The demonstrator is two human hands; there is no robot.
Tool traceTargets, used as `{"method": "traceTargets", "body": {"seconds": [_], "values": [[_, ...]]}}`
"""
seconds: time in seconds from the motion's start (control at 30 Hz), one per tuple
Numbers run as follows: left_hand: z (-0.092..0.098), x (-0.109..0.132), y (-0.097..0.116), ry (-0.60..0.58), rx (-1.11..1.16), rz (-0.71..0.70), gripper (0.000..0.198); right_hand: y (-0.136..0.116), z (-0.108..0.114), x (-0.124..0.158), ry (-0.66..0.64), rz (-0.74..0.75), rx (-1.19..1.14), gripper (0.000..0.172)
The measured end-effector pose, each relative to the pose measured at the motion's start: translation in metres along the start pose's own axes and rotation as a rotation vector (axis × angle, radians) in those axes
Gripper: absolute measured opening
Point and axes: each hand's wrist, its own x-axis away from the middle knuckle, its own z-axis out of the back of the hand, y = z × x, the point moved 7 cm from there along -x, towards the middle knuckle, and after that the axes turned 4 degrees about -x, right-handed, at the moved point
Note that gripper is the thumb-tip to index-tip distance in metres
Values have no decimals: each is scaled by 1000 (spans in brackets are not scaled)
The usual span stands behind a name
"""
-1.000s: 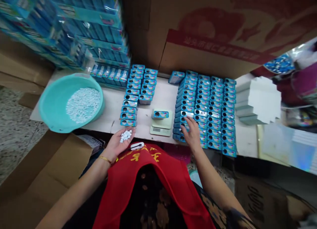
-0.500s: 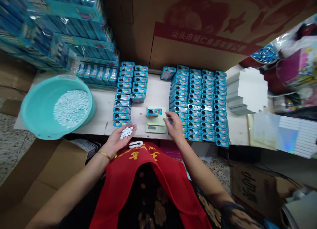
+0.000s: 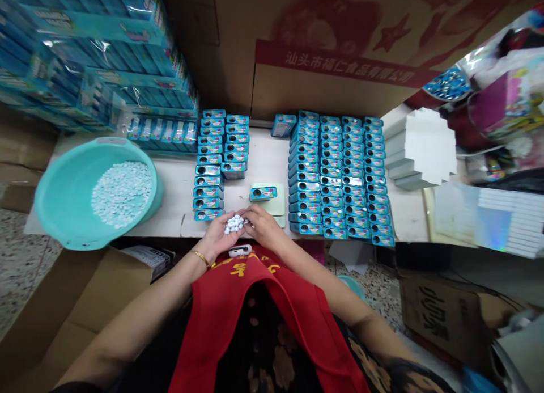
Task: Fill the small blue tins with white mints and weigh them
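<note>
My left hand is palm up and cupped around a small heap of pale blue-white candies. Over the edge of that heap, my right hand has its fingertips pinched together on the candies; how many they grip is hidden. Just beyond both hands, a small blue candy tin rests on a pale kitchen scale. The right hand covers the scale's display. To the left stands a turquoise basin with many loose candies in it.
Rows of blue tins stand right of the scale, with shorter rows at its left. Wrapped packs are piled at the back left. A large cardboard box closes off the back; white folded cartons lie on the right.
My right hand has moved left and down from beside the scale to the candies in my left palm. My left hand has shifted slightly right. The tin stays on the scale.
</note>
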Motion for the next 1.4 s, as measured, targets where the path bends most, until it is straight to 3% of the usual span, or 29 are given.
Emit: {"method": "traceTargets", "body": {"seconds": [0.13, 0.33, 0.43, 0.57, 0.67, 0.8, 0.97, 1.1, 1.2, 1.4], "values": [[-5, -1, 5, 65, -42, -14, 23, 3, 8, -1, 31, -46, -5, 19], [-24, -11, 14, -21, -84, -48, 22, 6, 14, -11, -9, -21, 143, 20], [-33, -16, 22, -27, -78, -81, 21, 12, 30, -18, 103, 2, 126, 20], [-37, -17, 35, -27, -48, -110, 19, 34, 46, -29, 223, -82, 104, 17], [-27, -14, 41, 11, -27, -114, 19, 48, 45, -34, 234, -99, 74, 20], [-2, -1, 48, 68, 27, -140, 20, 64, 55, -21, 405, -100, -165, 20], [36, 23, 63, 167, 102, -198, 25, 103, 75, 15, 642, -340, -541, 21], [62, 37, 70, 222, 143, -223, 25, 121, 90, 36, 747, -420, -549, 24], [75, 42, 69, 260, 151, -232, 24, 116, 94, 35, 684, -337, -355, 27], [78, 44, 63, 282, 166, -214, 25, 98, 67, 7, 345, -174, 4, 52]]}}
